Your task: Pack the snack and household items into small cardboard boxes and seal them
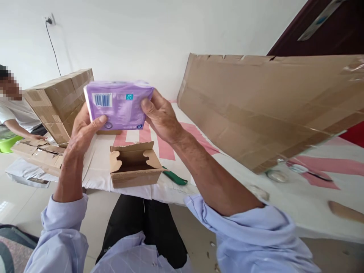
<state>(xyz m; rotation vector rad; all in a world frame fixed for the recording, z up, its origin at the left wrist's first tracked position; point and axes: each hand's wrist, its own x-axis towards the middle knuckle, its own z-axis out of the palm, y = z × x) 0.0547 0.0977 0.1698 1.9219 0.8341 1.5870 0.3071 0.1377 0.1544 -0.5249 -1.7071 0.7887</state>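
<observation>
A purple plastic-wrapped package [121,108] with a barcode and a small teal label is held up in front of me. My left hand [82,129] grips its left end, thumb on the near face. At the right end, my right hand [160,113] is closed on it with the thumb pressed to the front. Below the package, a small cardboard box [138,179] stands on the table with its flaps up; its inside is dark. Beside that box lies a green-handled tool [175,177], one end hidden by a flap.
Stacked cardboard boxes [57,94] stand at the left, near a seated person [22,113]. A large cardboard sheet [256,98] leans along the right side. A roll of clear tape [276,175] lies on the table [98,167], which has a white and pink cover.
</observation>
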